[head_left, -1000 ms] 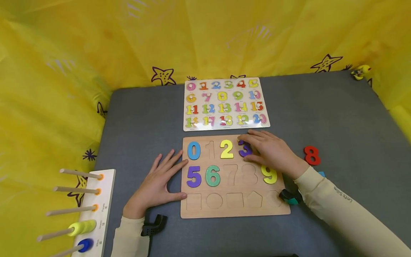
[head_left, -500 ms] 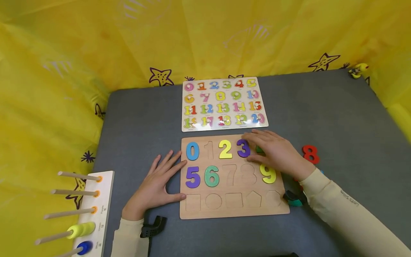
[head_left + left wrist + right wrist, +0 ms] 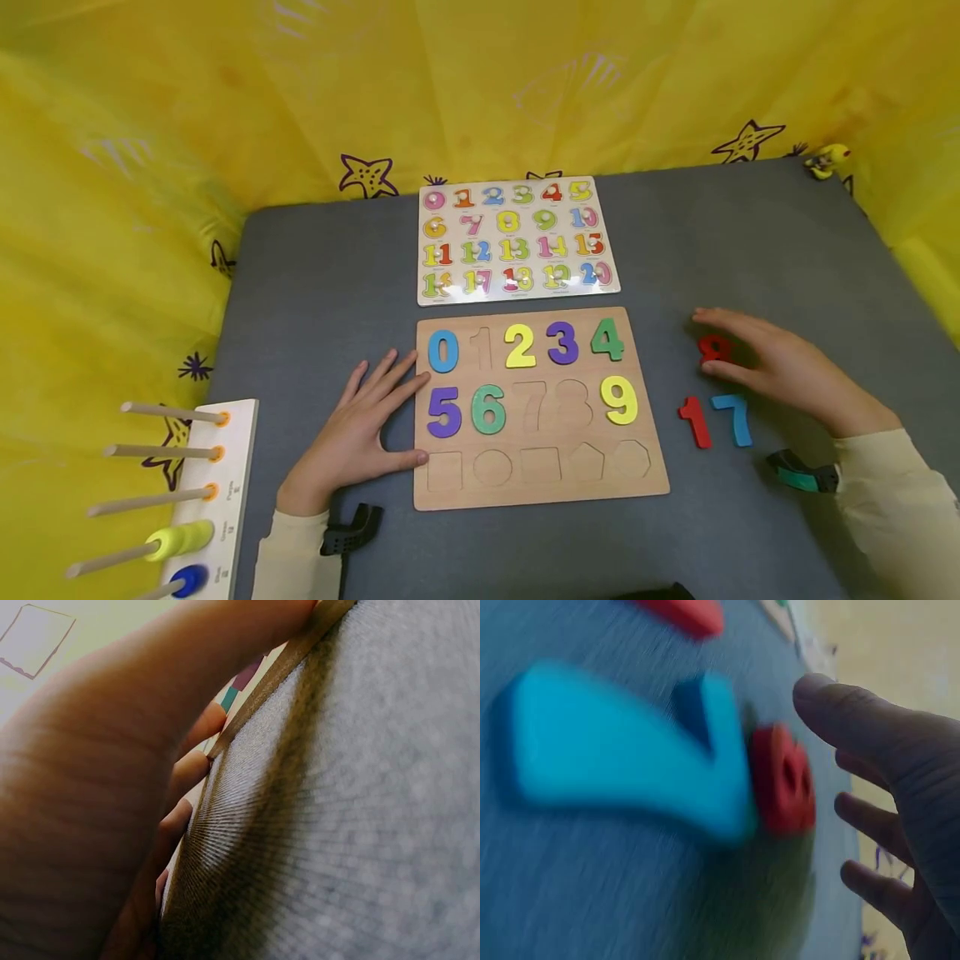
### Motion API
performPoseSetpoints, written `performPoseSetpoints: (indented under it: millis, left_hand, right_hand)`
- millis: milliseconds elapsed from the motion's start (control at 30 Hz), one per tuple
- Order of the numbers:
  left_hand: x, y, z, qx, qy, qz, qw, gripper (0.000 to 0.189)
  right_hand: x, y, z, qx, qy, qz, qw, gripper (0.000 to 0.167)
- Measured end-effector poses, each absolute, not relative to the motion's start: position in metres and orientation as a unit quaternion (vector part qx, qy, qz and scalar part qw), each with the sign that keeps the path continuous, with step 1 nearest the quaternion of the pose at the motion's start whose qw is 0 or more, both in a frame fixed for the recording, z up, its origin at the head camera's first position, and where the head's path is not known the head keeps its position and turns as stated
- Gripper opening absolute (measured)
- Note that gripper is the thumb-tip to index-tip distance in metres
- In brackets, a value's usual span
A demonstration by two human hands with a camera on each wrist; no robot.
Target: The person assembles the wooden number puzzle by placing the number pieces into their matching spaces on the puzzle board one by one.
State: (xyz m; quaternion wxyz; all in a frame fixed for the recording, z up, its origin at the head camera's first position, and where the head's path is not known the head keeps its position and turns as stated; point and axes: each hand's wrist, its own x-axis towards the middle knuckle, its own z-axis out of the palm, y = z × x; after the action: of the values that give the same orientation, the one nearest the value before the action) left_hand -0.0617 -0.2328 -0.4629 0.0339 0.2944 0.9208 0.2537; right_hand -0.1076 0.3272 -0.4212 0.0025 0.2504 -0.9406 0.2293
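Note:
My right hand (image 3: 795,371) hovers over a red number 8 (image 3: 712,348) on the table, thumb and fingers apart around it. In the right wrist view a gap shows between the thumb and that red 8 (image 3: 780,780). Below the hand lie a red number 1 (image 3: 697,425) and a blue number 7 (image 3: 741,423). My left hand (image 3: 356,433), fingers spread, touches the left edge of the wooden number board (image 3: 536,497). Coloured numbers sit on the board, among them a green 4 (image 3: 609,340) at the top right. Outlines for 1, 7, 8 and the bottom-row shapes hold no pieces.
Behind the board lies a second number puzzle (image 3: 517,242) with numbers 0 to 20. A white peg stand (image 3: 232,483) with yellow and blue beads is at the left. A small yellow toy (image 3: 827,161) stands in the far right corner. Yellow cloth (image 3: 480,83) hangs behind.
My right hand has left the green 4 on the board and moved right over the red 8. The purple 3 and green 4 now show fully. My left hand stays at the board's edge.

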Motion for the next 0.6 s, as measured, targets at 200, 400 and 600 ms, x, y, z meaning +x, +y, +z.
performPoseSetpoints:
  millis: [200,400,600]
  left_hand:
    - [-0.062,-0.232,-0.462,0.295,0.921,0.253,0.032,0.103]
    - [-0.062,-0.233,-0.464,0.293,0.922,0.253,0.031,0.104]
    - [-0.061,-0.232,-0.463,0.295,0.921,0.252,0.035,0.103]
  right_hand:
    - [-0.097,0.347,-0.432,0.247,-0.939,0.239,-0.007,0.083]
    - [-0.098,0.350,-0.435,0.261,-0.937,0.234,0.009,0.084]
    - [-0.098,0.352,-0.438,0.273,-0.935,0.227,0.022,0.082]
